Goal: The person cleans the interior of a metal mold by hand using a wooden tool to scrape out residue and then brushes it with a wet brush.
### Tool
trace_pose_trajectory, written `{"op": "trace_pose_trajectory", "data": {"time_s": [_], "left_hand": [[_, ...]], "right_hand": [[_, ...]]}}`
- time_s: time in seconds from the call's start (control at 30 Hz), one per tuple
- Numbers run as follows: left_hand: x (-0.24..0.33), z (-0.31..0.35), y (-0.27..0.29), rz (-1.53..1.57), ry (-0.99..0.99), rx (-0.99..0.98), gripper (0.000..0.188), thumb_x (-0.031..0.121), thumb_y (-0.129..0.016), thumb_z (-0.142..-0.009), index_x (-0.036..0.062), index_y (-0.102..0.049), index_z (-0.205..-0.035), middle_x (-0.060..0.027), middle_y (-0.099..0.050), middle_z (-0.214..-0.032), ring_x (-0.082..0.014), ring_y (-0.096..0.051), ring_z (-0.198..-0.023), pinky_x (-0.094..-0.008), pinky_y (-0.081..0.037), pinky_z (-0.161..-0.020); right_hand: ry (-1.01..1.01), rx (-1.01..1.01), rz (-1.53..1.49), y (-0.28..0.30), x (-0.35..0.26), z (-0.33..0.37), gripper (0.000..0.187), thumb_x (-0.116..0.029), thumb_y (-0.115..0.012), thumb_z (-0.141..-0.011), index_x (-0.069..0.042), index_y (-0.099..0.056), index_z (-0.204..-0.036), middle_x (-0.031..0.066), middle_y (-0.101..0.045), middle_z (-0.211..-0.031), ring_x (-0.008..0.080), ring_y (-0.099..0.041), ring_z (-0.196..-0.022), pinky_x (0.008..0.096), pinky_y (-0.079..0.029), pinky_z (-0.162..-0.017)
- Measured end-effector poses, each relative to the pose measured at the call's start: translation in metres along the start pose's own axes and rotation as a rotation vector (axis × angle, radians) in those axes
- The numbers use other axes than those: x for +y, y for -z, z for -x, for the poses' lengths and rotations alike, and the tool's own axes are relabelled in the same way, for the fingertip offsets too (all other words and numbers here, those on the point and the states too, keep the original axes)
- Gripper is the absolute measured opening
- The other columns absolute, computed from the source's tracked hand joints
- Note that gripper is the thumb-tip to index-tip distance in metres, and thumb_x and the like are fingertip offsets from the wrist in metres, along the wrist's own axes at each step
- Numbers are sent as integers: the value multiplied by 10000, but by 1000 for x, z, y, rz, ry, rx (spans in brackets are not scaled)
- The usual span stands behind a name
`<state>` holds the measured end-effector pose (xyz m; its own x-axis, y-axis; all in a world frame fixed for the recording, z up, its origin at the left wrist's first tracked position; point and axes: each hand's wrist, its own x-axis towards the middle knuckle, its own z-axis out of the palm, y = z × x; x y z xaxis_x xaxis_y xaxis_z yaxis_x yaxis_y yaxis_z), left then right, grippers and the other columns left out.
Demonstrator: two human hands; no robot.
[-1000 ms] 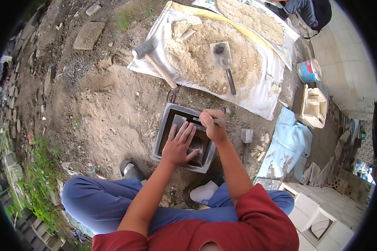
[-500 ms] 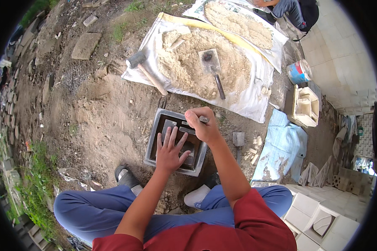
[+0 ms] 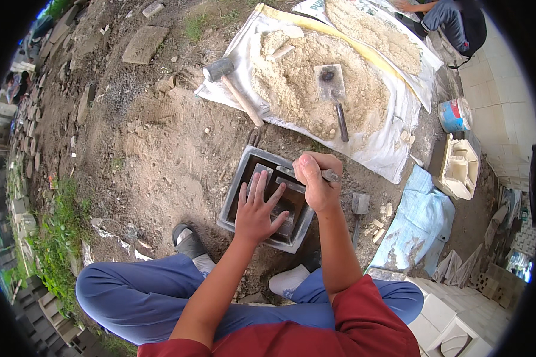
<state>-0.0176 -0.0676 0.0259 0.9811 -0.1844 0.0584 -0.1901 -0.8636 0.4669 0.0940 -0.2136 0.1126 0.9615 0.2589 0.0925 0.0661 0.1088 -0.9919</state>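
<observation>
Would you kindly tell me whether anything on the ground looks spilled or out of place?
Mildly, yes: several pale pieces lie scattered on the ground beside the rumpled, dirt-smeared blue sheet, rather than on the white sheet with the powder.

Gry box (image 3: 234, 184), tan sand (image 3: 301, 83), wht sack (image 3: 381, 157) w/ yel edge (image 3: 361, 49), blu tarp (image 3: 420, 214)

The left hand (image 3: 255, 213) is back upward, fingers (image 3: 259, 187) fanned wide, thumb (image 3: 281, 221) stuck out sideways! Beside it, the right hand (image 3: 319, 181) clenches tight, and both bare forearms (image 3: 337, 250) slant inward.
</observation>
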Motion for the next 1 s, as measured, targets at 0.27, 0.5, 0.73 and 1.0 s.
{"op": "trace_pose_trajectory", "data": {"time_s": [0.27, 0.5, 0.73, 1.0], "left_hand": [[-3, 1, -2, -9, 17, 5, 725, 467, -702, -841, 307, -495, -1517, -179, -264, -1655, -357, -253, -1536, -581, -219, -1213], [-5, 7, -9, 28, 14, 13, 689, 402, -706, -810, 299, -546, -1472, -170, -278, -1649, -350, -259, -1535, -577, -222, -1220], [-6, 7, -4, 46, 19, 42, 728, 380, -700, -808, 351, -499, -1507, -135, -279, -1657, -315, -243, -1546, -558, -222, -1233], [-14, 19, -10, 43, 44, 78, 713, 350, -678, -806, 361, -505, -1497, -116, -284, -1660, -297, -252, -1546, -546, -237, -1231]], "right_hand": [[-31, 49, -88, 0, 0, -7, 270, -168, -661, -958, 59, -672, -813, 52, -621, -652, 105, -560, -626, 291, -466, -605], [0, -81, 24, -9, 30, -5, 396, -195, -573, -1000, 22, -507, -675, -1, -455, -581, 86, -381, -558, 312, -305, -512], [70, -150, -79, -17, -5, -10, 421, -158, -537, -1015, -4, -432, -637, -26, -407, -591, 57, -341, -557, 286, -250, -502], [44, -177, -186, -19, -9, -10, 440, -139, -507, -1042, -65, -359, -635, -43, -339, -573, 69, -282, -511, 290, -217, -480]]}}
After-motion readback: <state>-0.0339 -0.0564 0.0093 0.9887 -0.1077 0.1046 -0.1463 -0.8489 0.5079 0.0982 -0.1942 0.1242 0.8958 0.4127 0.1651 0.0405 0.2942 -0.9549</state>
